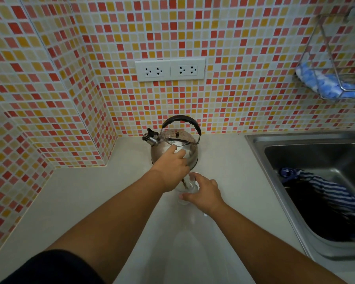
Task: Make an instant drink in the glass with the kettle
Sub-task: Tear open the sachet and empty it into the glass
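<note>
A clear glass [190, 188] stands on the white counter [111, 201], in front of the steel kettle [190, 140]. The kettle has a black arched handle and a spout pointing left, and it sits against the tiled wall. My right hand [204, 194] wraps around the glass from the right. My left hand [171, 167] hovers just above the glass rim, pinching a small pale sachet [180, 152] that is mostly hidden by the fingers. A thin brown stream of powder [184, 183] falls from under that hand into the glass.
A steel sink [295, 160] lies to the right with a blue-and-white striped cloth [324, 187] in it. A wire rack [334, 64] with a blue cloth hangs on the wall at upper right. Two double sockets [170, 69] sit above the kettle. The tiled wall juts out at the left.
</note>
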